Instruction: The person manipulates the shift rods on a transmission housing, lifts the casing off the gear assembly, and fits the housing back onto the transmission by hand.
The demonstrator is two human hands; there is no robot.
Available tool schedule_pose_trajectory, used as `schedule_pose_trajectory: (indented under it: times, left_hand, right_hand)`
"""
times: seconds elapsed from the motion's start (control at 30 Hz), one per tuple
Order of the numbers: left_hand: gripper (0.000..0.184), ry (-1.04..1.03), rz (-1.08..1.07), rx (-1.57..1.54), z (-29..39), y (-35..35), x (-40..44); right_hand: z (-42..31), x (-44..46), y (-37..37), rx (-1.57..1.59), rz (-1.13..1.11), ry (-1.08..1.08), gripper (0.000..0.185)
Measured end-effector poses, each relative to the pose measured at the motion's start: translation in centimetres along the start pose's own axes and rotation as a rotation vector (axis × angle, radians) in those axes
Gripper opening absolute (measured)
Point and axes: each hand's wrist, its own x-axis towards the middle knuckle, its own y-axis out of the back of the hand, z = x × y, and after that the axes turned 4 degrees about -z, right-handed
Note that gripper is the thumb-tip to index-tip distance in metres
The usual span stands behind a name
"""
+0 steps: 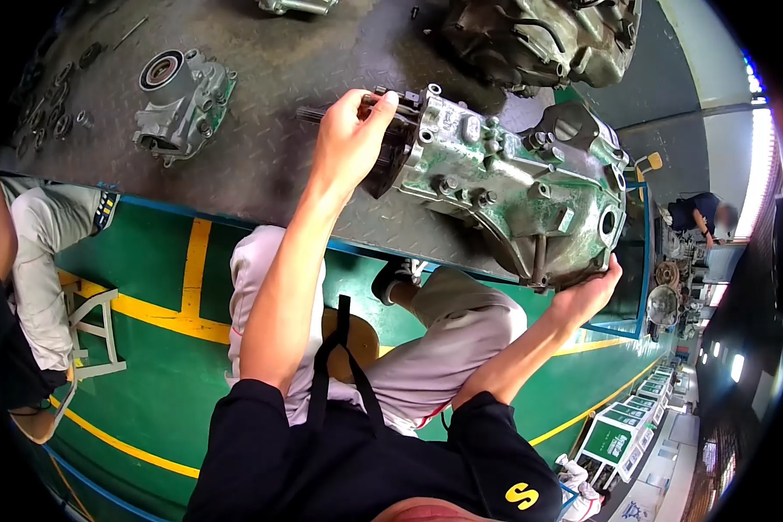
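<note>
A large metal gearbox housing (505,187) with green paint stains lies on the dark metal workbench (261,165). At its left end, my left hand (357,130) has its fingers wrapped round the shaft parts (400,122) that stick out of the housing; the fingertips are partly hidden. A thin splined shaft (309,114) points left past this hand. My right hand (585,294) supports the lower right rim of the wide bell end, fingers curled beneath it and partly out of sight.
A smaller metal casing (183,104) sits on the bench at the left, with several rings and gears (61,104) beyond it. Another big housing (548,39) stands at the top right. A seated person's legs (48,244) show at the left edge.
</note>
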Motion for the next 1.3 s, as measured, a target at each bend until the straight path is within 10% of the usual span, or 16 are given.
schedule_pose_trajectory:
  times: [1.3]
  left_hand:
    - [0.023, -0.064, -0.076, -0.124, 1.4, -0.5, -0.1]
  right_hand:
    - [-2.7, 0.0, -1.9, -0.009, 0.063, 0.096, 0.033]
